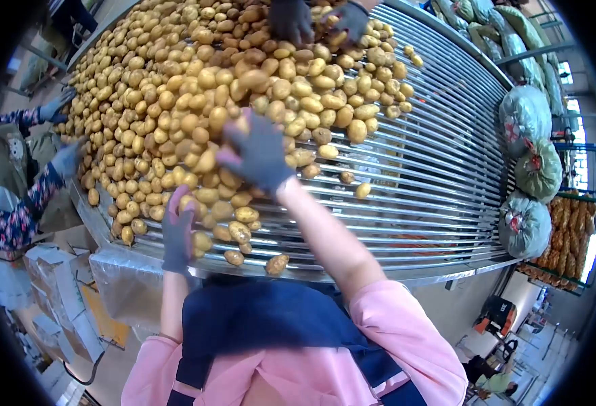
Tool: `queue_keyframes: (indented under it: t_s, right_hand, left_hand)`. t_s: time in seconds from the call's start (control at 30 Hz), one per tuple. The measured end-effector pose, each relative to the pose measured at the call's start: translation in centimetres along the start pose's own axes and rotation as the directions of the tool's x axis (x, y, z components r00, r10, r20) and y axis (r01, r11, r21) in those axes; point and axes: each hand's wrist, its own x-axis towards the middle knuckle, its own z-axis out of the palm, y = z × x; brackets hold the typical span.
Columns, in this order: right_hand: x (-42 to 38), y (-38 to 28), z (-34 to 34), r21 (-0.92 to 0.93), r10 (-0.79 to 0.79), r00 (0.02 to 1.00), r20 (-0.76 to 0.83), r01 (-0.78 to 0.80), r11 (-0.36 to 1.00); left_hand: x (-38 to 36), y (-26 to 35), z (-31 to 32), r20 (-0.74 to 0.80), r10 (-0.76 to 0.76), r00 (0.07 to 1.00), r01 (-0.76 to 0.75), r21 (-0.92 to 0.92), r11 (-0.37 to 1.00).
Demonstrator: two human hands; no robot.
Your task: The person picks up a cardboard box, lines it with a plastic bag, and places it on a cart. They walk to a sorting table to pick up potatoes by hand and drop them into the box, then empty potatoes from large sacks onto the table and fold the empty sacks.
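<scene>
Many potatoes (196, 122) lie heaped on a metal roller table (447, 169). My left hand (177, 233), in a dark grey glove with pinkish fingers, is at the near edge of the heap, its fingers apart beside the potatoes. Reaching farther in, my gloved right hand (259, 154) spreads its fingers over the potatoes, slightly blurred and touching some of them. Neither hand shows a potato gripped in it. A few loose potatoes (278, 264) rest on the rollers near my apron.
Across the table are a co-worker's dark-gloved hands (318, 24). Another person's gloved hand (66, 159) works at the left edge. Filled sacks (526, 227) line the right end. Cardboard boxes (58, 291) stand at lower left, and a netted stack (565, 233) stands far right.
</scene>
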Motion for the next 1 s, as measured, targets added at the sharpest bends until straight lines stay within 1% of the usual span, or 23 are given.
queue_keyframes:
  t_s: [0.03, 0.07, 0.13, 0.17, 0.2, 0.23, 0.27, 0.3, 0.33, 0.4, 0.43, 0.47, 0.5, 0.53, 0.6, 0.67, 0.7, 0.73, 0.77, 0.87, 0.93, 0.97, 1.0]
  right_hand:
    - [-1.7, -0.6, 0.3, -0.045, -0.084, 0.991, 0.104, 0.089, 0.995]
    - [-3.8, -1.5, -0.4, -0.030, -0.136, 0.988, 0.074, 0.138, 0.990]
    - [-6.0, -2.1, -3.7, -0.033, -0.258, 0.950, 0.177, 0.268, 0.963]
    - [-6.3, -0.8, -4.9, 0.239, -0.072, 0.991, 0.112, 0.043, 0.970]
    - [-6.7, 0.9, -6.3, 0.502, 0.125, 0.986, 0.108, -0.163, 0.849]
    - [-5.3, 3.0, -9.0, 0.691, 0.448, 0.861, 0.241, -0.476, 0.543]
    - [-5.1, 8.2, -9.2, 0.023, 0.201, 0.962, -0.186, -0.200, 0.980]
    - [-3.5, 9.9, -12.4, -0.132, 0.288, 0.956, -0.062, -0.294, 0.947]
    - [-2.6, 12.4, -13.7, -0.345, 0.297, 0.952, -0.069, -0.302, 0.889]
    - [-2.6, 17.3, -14.1, -0.747, -0.001, 0.998, -0.067, -0.049, 0.663]
    - [-1.9, 18.2, -14.5, -0.593, 0.202, 0.978, 0.057, -0.129, 0.794]
    - [-1.1, 18.8, -14.7, -0.432, 0.363, 0.904, 0.228, -0.240, 0.869]
    - [-1.2, 19.3, -14.4, -0.382, 0.366, 0.906, 0.214, -0.267, 0.885]
    - [-1.5, 19.2, -14.3, -0.332, 0.371, 0.907, 0.201, -0.293, 0.896]
    - [-2.2, 19.1, -14.7, -0.374, 0.373, 0.873, 0.314, -0.248, 0.894]
    - [-3.6, 17.4, -14.2, -0.368, 0.341, 0.900, 0.270, -0.231, 0.901]
    - [-4.4, 17.3, -13.6, -0.365, 0.329, 0.900, 0.285, -0.215, 0.906]
    - [-5.1, 17.4, -12.8, -0.378, 0.286, 0.936, 0.206, -0.194, 0.906]
    - [-5.6, 17.5, -12.2, -0.391, 0.239, 0.963, 0.120, -0.176, 0.903]
    - [-5.6, 14.8, -12.3, -0.472, 0.299, 0.936, 0.186, -0.182, 0.863]
    - [-5.4, 15.1, -12.1, -0.370, 0.325, 0.937, 0.128, -0.259, 0.892]
    - [-5.9, 14.4, -12.1, 0.068, 0.389, 0.920, 0.056, -0.392, 0.918]
    - [-6.1, 13.2, -12.0, 0.495, 0.457, 0.889, 0.017, -0.405, 0.769]
  left_hand:
    - [-0.2, 1.2, 1.0, 0.011, -0.098, 0.995, 0.098, -0.162, 0.982]
    - [-0.2, 1.4, 1.5, 0.015, -0.093, 0.996, 0.095, -0.158, 0.983]
    - [-0.3, 1.9, 1.8, 0.026, -0.057, 0.998, 0.062, -0.318, 0.946]
    - [-0.6, 2.4, 1.8, 0.090, -0.055, 0.994, 0.085, -0.377, 0.922]
    - [-0.5, 2.3, 1.9, 0.088, -0.050, 0.995, 0.080, -0.380, 0.921]
    - [-0.8, 2.0, 2.0, 0.103, 0.023, 0.994, 0.008, -0.288, 0.958]
    - [-1.3, 1.8, 1.9, 0.122, 0.087, 0.989, -0.062, -0.190, 0.980]
    - [-1.6, 3.1, 2.5, 0.210, -0.080, 0.974, 0.186, -0.551, 0.813]
    - [-1.7, 2.4, 3.2, 0.143, 0.006, 0.990, 0.045, -0.348, 0.937]
    - [-2.1, 1.6, 4.0, 0.254, 0.204, 0.946, -0.224, 0.053, 0.973]
    - [-2.2, 1.0, 4.3, 0.212, 0.102, 0.972, -0.066, -0.171, 0.983]
    - [-2.3, 0.5, 4.6, 0.195, -0.003, 0.981, 0.081, -0.394, 0.915]
    - [-2.6, 0.3, 4.9, 0.145, 0.001, 0.989, 0.041, -0.291, 0.956]
    - [-3.3, 0.1, 5.4, 0.164, 0.109, 0.981, -0.058, -0.290, 0.955]
    - [-2.7, -3.8, 3.0, 0.389, 0.318, 0.865, -0.256, -0.204, 0.945]
    - [-3.5, -3.8, 3.5, 0.391, 0.203, 0.898, -0.017, -0.429, 0.903]
    - [-3.6, -3.0, 3.4, 0.452, 0.125, 0.883, 0.036, -0.332, 0.943]
    - [-3.6, -2.0, 3.3, 0.505, 0.044, 0.862, 0.084, -0.228, 0.970]
    - [-4.2, -1.1, 4.0, 0.462, -0.091, 0.882, 0.224, -0.243, 0.944]
    - [-4.5, -0.5, 5.2, 0.459, -0.145, 0.876, 0.335, -0.366, 0.868]
    - [-4.9, -0.1, 5.8, 0.445, -0.075, 0.892, 0.180, -0.200, 0.963]
    - [-4.6, -0.7, 5.4, 0.491, -0.128, 0.862, 0.336, -0.364, 0.869]
    - [-4.2, -1.4, 5.6, 0.545, -0.173, 0.821, 0.484, -0.501, 0.718]
